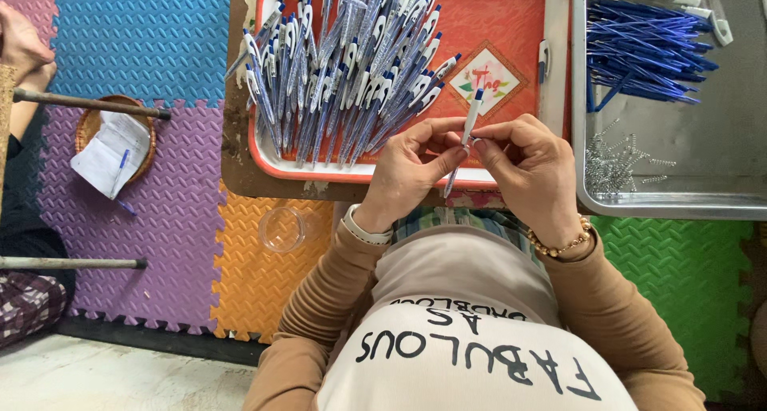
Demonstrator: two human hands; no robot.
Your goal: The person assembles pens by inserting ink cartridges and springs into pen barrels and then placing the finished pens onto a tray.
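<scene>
Both hands are closed on one slim white-and-blue plastic pen (466, 135) — left hand (407, 171) pinching its lower barrel, right hand (531, 167) its middle — just near of the red plastic tray (527, 27) heaped with matching pens (343, 67). Right, a steel tray (719, 195) holds blue refills (643, 51) and small metal springs (619, 163).

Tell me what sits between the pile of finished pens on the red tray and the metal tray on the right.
In the head view, bare red tray with a diamond picture, one lone pen at its right rim beside the metal tray, right of the pen pile.

A floor of coloured foam mats (160, 43) carries a wooden board (236, 139), a clear plastic cup (282, 229) and a small basket (92, 123).
</scene>
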